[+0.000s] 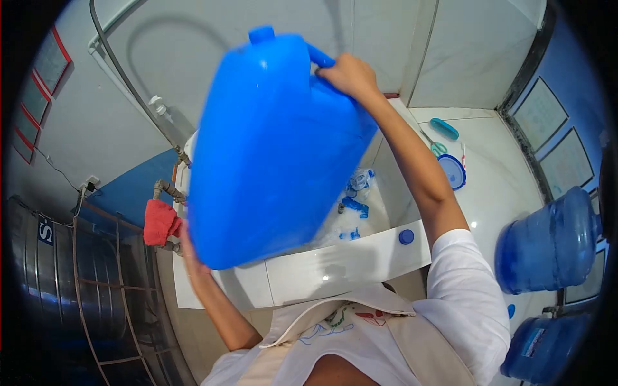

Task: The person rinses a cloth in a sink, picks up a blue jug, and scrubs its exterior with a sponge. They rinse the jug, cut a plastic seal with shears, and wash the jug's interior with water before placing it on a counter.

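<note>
A large blue jerrycan (270,154) hangs tilted in front of me, above the white tiled sink (322,273). My right hand (351,77) is wrapped round its handle at the upper right. Against the can's lower left side rests my left hand (193,254); its fingers are mostly hidden behind the can. The can's blue cap (261,35) sits at the top. Inside the sink, partly covered by the can, lie blue plastic pieces (356,207) and a clear plastic item (360,180) among what looks like suds.
A blue cap (406,237) lies on the sink's front ledge. Scissors (438,147), a teal brush (444,128) and a round blue-rimmed lid (452,172) are on the right counter. Large water bottles (547,241) stand farther right. A red cloth (161,222) hangs on the left pipe, near a steel tank (58,276).
</note>
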`<state>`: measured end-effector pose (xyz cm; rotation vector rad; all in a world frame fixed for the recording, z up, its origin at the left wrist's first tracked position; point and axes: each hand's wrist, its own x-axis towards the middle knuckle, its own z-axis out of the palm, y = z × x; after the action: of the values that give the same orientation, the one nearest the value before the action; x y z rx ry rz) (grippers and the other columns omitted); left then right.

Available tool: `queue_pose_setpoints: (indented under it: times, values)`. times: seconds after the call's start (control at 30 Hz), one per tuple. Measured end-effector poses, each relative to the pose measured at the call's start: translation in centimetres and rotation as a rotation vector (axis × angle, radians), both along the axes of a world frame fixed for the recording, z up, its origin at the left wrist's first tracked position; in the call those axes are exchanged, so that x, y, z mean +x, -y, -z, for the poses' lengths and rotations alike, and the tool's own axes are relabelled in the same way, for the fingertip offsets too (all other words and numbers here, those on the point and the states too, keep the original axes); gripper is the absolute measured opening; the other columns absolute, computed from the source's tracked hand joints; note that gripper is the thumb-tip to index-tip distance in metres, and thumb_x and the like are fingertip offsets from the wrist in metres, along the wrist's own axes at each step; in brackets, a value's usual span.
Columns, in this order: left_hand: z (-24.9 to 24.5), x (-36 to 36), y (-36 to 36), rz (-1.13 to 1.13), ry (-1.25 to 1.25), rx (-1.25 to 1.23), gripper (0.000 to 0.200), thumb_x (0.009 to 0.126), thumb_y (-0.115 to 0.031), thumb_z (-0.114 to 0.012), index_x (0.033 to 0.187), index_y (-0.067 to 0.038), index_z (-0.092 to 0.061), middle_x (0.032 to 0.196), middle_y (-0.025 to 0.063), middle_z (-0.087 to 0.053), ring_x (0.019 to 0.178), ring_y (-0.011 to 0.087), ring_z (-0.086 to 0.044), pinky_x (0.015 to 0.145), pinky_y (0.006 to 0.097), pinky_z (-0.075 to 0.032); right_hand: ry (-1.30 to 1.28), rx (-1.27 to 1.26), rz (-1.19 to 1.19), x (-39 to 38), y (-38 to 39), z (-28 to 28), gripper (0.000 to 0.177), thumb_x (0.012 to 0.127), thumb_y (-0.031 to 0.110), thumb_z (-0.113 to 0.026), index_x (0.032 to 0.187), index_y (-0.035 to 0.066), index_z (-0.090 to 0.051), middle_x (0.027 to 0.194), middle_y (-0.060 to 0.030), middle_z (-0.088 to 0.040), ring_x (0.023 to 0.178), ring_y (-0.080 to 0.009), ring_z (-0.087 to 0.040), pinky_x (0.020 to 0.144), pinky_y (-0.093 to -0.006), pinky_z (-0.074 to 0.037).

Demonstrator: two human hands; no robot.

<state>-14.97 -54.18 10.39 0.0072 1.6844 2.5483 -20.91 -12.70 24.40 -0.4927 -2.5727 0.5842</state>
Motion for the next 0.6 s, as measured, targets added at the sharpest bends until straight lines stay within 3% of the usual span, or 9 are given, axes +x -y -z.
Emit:
queue_pose_setpoints:
  times: [0.13, 0.17, 0.23, 0.3, 0.4, 0.47, 0.53, 0.6]
  values:
    - [-4.8, -3.3, 0.2, 0.078, 0.0, 0.205, 0.06, 0.086, -0.047, -0.047, 0.123, 0.0, -0.042, 0.119, 0.0164, -0.05, 0.107, 0.0245, -0.052, 0.087, 0.0366, -0.045, -0.208, -0.067, 0.044, 0.2, 0.1, -3.8, 0.044, 0.07, 0.043, -0.061, 0.084, 0.002, -0.067, 0.084, -0.0215, -0.064, 0.081, -0.0371, -0.061, 0.072, -0.0437, -0.048]
    - [-3.6, -4.0, -0.5, 0.076, 0.001, 0.208, 0.06, 0.086, -0.047, -0.047, 0.123, 0.0, -0.042, 0.119, 0.0164, -0.05, 0.107, 0.0245, -0.052, 0.087, 0.0366, -0.045, -0.214, -0.044, 0.087, -0.5, -0.8, -3.2, 0.044, 0.07, 0.043, -0.06, 0.084, 0.002, -0.067, 0.084, -0.0211, -0.064, 0.082, -0.0368, -0.061, 0.072, -0.0436, -0.048]
    - [1.9, -5.7, -2.2, -0.14, 0.083, 0.036, 0.056, 0.087, -0.044, -0.047, 0.121, 0.0, -0.045, 0.116, 0.0151, -0.052, 0.101, 0.0244, -0.054, 0.083, 0.0359, -0.047, -0.14, -0.032, 0.096, -0.3, -1.6, -0.8, 0.044, 0.07, 0.043, -0.06, 0.084, 0.002, -0.067, 0.084, -0.021, -0.064, 0.083, -0.0368, -0.061, 0.072, -0.0436, -0.048]
    - [6.6, -4.1, -2.2, -0.115, 0.18, 0.038, 0.054, 0.086, -0.044, -0.049, 0.119, -0.001, -0.047, 0.112, 0.0139, -0.054, 0.096, 0.0236, -0.056, 0.081, 0.0352, -0.047, 0.007, 0.027, 0.101, -0.1, -1.9, 1.2, 0.044, 0.068, 0.043, -0.061, 0.085, 0.002, -0.067, 0.086, -0.0212, -0.064, 0.083, -0.0369, -0.061, 0.072, -0.0433, -0.048]
    - [3.3, -1.1, 0.7, -0.045, 0.163, 0.009, 0.053, 0.085, -0.043, -0.05, 0.117, -0.001, -0.049, 0.11, 0.0134, -0.055, 0.096, 0.0232, -0.056, 0.082, 0.0352, -0.047, 0.059, 0.02, 0.033, 0.5, 0.0, 0.6, 0.044, 0.068, 0.042, -0.062, 0.085, 0.002, -0.067, 0.086, -0.0216, -0.064, 0.083, -0.037, -0.061, 0.073, -0.0428, -0.048]
    - [-2.4, -1.1, 1.8, 0.026, 0.008, 0.04, 0.055, 0.085, -0.043, -0.051, 0.119, 0.0, -0.047, 0.112, 0.0135, -0.054, 0.096, 0.0236, -0.056, 0.083, 0.0361, -0.046, 0.032, 0.001, 0.021, 1.0, 1.3, -2.6, 0.043, 0.068, 0.041, -0.061, 0.085, 0.002, -0.067, 0.086, -0.0219, -0.063, 0.084, -0.0375, -0.061, 0.073, -0.0423, -0.048]
    - [-6.8, -1.7, 1.1, -0.014, 0.018, 0.17, 0.055, 0.085, -0.044, -0.05, 0.12, -0.001, -0.046, 0.112, 0.0137, -0.054, 0.098, 0.024, -0.055, 0.084, 0.037, -0.046, -0.131, -0.066, 0.014, 0.5, 1.4, -5.0, 0.044, 0.068, 0.041, -0.061, 0.086, 0.002, -0.067, 0.087, -0.0221, -0.063, 0.085, -0.0378, -0.06, 0.073, -0.0426, -0.048]
    - [-4.6, -4.5, -0.2, -0.021, -0.03, 0.139, 0.055, 0.085, -0.044, -0.049, 0.12, -0.001, -0.046, 0.113, 0.0133, -0.053, 0.099, 0.0237, -0.054, 0.085, 0.0363, -0.045, -0.145, -0.064, 0.039, -0.7, 0.2, -4.8, 0.045, 0.068, 0.042, -0.06, 0.087, 0.002, -0.067, 0.088, -0.0223, -0.063, 0.086, -0.0378, -0.06, 0.074, -0.043, -0.048]
